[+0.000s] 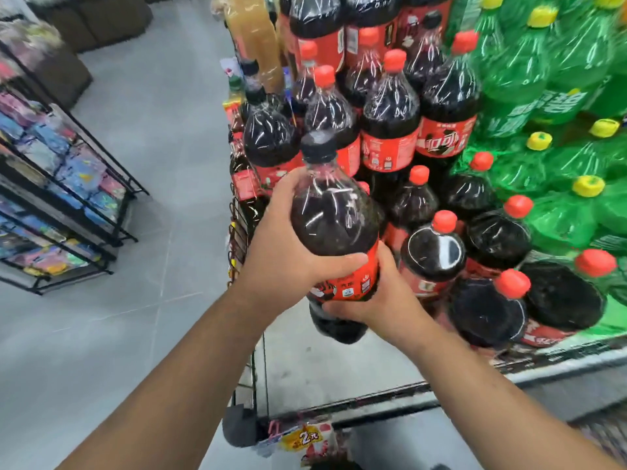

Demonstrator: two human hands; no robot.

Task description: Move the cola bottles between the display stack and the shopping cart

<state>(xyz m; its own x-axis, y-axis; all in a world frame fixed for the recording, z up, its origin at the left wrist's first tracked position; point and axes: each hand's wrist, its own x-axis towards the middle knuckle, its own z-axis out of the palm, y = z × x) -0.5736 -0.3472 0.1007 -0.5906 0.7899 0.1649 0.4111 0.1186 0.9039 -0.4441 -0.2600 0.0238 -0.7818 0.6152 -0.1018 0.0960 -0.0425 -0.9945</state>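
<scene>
Both hands are gripping one large cola bottle (334,215) in the air in front of the display stack (407,137): the left hand (288,245) is wrapping around its left side with the thumb lying across the red label, and the right hand (376,296) is cupping it from below and from the right, fingers curled under the lower body. The held bottle is tilting slightly, its dark cap (317,144) pointing up and away, and it is overlapping the front bottles of the stack so that contact with them cannot be told. Behind and to the right, red-capped cola bottles are crowding in tiers, several wrapped in shiny film, with the nearest ones (431,252) just beside the right hand. Further right, green bottles with yellow caps (549,83) are filling the rest of the display. At the stack's left edge, a black wire rack (237,239) is running down beside the left wrist, with smaller bottles and a tall amber bottle (254,39) standing above it. Below the hands, a pale ledge (339,361) is showing bare, and a yellow price tag (305,439) is hanging at its front. Across the grey floor (152,130), well apart on the left, a black shelf of colourful packets (61,184) is standing.
</scene>
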